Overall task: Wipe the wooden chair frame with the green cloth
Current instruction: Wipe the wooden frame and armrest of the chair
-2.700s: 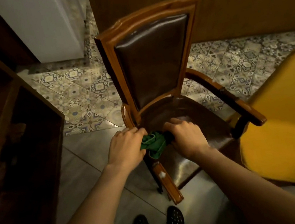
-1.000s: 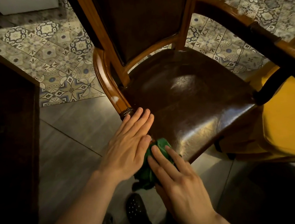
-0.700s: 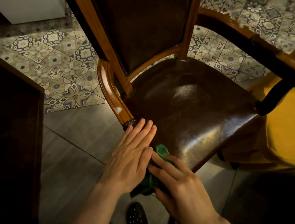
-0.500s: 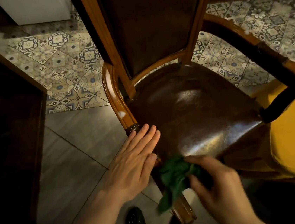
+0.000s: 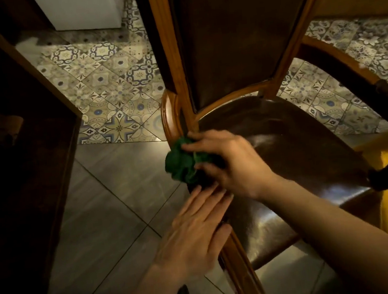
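Right hand (image 5: 231,164) moved cloth (image 5: 181,162) up armrest (image 5: 169,115), grip pinching it; left hand (image 5: 193,236) flat, spread.

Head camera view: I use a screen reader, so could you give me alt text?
A right hand presses a bunched green cloth against the wooden chair frame beside the dark seat. The left hand rests flat on the armrest.

cloth (image 5: 182,163) on chair frame (image 5: 169,115), cabinet (image 5: 29,131) left of chair
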Available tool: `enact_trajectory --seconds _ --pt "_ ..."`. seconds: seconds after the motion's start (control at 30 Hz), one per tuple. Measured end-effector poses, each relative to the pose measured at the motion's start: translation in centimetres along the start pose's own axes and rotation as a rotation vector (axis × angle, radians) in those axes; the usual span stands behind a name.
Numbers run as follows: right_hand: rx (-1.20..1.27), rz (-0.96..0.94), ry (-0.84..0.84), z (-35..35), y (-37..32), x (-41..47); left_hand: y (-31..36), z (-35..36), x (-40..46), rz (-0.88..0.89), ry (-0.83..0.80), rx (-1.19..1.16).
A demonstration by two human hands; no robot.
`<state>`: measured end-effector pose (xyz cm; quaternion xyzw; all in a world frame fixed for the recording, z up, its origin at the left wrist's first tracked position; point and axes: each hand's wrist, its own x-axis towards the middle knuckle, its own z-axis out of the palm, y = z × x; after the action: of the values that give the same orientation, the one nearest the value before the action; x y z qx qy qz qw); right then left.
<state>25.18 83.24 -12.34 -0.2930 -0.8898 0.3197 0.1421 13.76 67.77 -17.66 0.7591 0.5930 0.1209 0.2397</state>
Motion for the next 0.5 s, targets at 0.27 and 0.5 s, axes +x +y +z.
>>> enact_trajectory --seconds 0.27,0.5 --pt "-0.169 -0.251 -0.293 1.5 2.6 3.4 -0.4 0.5 0.0 0.025 0.033 0.008" --pt "-0.204 -0.112 -0.203 1.8 3.0 10.8 -0.5 0.8 0.0 0.032 0.048 0.068"
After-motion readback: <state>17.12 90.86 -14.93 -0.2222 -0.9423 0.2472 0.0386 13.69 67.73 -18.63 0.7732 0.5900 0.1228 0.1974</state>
